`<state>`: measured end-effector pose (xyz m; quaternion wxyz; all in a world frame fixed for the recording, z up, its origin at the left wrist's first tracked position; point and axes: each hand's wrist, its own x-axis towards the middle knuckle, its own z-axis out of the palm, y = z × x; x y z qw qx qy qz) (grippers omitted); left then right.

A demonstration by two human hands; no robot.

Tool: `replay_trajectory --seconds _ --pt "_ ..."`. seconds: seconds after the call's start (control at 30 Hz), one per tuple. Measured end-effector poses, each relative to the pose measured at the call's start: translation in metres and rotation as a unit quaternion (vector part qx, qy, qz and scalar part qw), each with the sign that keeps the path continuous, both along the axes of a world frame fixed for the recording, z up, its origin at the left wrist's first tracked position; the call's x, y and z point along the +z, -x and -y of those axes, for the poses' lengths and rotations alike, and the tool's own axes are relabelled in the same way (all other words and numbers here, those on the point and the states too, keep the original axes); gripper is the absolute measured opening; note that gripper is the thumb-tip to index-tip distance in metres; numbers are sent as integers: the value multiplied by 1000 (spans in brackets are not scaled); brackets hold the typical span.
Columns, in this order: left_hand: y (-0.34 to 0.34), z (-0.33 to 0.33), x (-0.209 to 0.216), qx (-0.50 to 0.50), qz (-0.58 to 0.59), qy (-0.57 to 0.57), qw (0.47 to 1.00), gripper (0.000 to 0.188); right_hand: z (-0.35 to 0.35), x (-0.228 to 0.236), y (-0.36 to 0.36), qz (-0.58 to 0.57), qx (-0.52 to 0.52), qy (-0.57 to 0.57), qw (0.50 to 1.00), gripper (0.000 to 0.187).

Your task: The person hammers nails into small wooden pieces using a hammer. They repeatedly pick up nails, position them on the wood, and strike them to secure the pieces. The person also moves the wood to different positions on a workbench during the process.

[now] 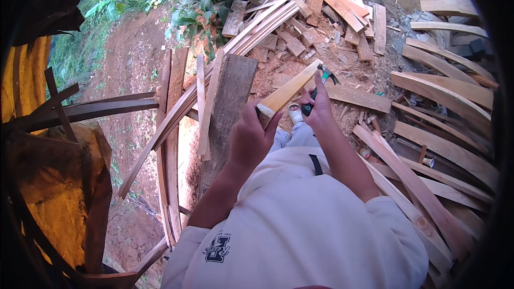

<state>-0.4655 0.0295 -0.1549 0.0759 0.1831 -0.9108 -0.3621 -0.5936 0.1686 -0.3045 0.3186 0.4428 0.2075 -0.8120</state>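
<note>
Pale shirt (321,219) fills the lower middle. Beyond it, the left hand (252,132) is closed round the near end of a wood piece (292,86) — which slants away, up and to the right. The right hand (319,106) is curled round a hammer (325,74), its head just beside the wood piece's far end. Offcuts (293,45) lie heaped ahead — curved planks (447,152) line the right, a grey board (231,93) the left.

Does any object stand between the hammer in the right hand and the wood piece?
Nothing visible stands between the hammer head and the wood piece in the left hand; whether they touch is unclear.
</note>
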Motion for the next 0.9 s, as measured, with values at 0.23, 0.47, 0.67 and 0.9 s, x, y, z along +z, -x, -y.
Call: replay_trajectory --seconds 0.23,0.47,0.67,0.9 --pt "-5 6 51 23 -62 43 997 45 47 43 5 -118 33 72 990 36" --pt "-23 17 65 56 -75 42 995 44 69 67 -10 -152 93 19 984 25" --pt "-31 21 68 54 -49 61 995 43 71 33 -19 -154 89 59 982 18" --pt "-38 36 65 37 -59 49 996 43 82 37 -33 -158 74 31 984 18"
